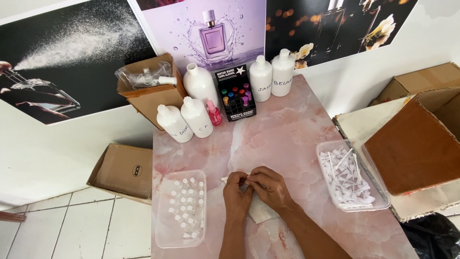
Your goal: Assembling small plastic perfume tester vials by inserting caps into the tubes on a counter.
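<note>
Both hands met over the pink marble-patterned table (287, 129), the left hand (235, 194) and the right hand (272, 188) pressed fingertip to fingertip around a small white piece (248, 181) pinched between them. The piece was too small and too covered by the fingers to make out; whether it was a cap, a nozzle or a tiny bottle could not be told. The grip looked like a fine, two-handed pinch, likely because the part needed both sets of fingertips to steady it.

Under the hands lay a pale cloth (258, 211), mostly hidden by the wrists. Left of the hands sat a clear tray (160, 235) with rows of little clear vials (186, 206) standing upright. Right of the hands, a second clear tray (326, 168) held a loose heap of white spray tubes (347, 180), within easy reach.

Beyond the hands, at the table's far edge, stood white plastic bottles (196, 116) with handwritten labels, a small pink bottle (214, 114) and a black display box (236, 93) of coloured vials. An open brown carton (148, 96) with clear plastic inside leaned at the far left corner. Right of the table, a large cardboard box (417, 144) was cut off by the frame, its contents out of sight.
</note>
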